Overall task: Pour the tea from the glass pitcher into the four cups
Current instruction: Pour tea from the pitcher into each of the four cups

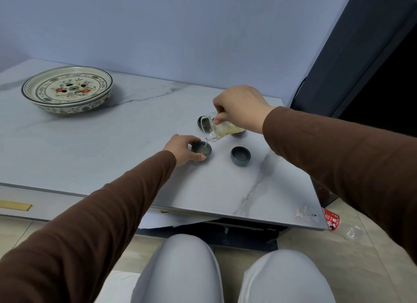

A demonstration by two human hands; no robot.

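My right hand (242,107) grips a glass pitcher (217,128) of pale yellow tea, tipped to the left with its spout down. A thin stream falls into a small dark cup (202,149) that my left hand (181,151) holds by its side on the marble table (90,144). A second dark cup (240,155) with liquid in it stands to the right. Behind the pitcher a third cup (201,122) shows partly, and another cup (238,133) is mostly hidden under the pitcher.
A large patterned ceramic dish (67,90) sits at the far left of the table. The table's right corner (320,223) is near a red-labelled plastic bottle (331,219) on the floor. A dark panel (361,54) stands at the right. My knees are below the front edge.
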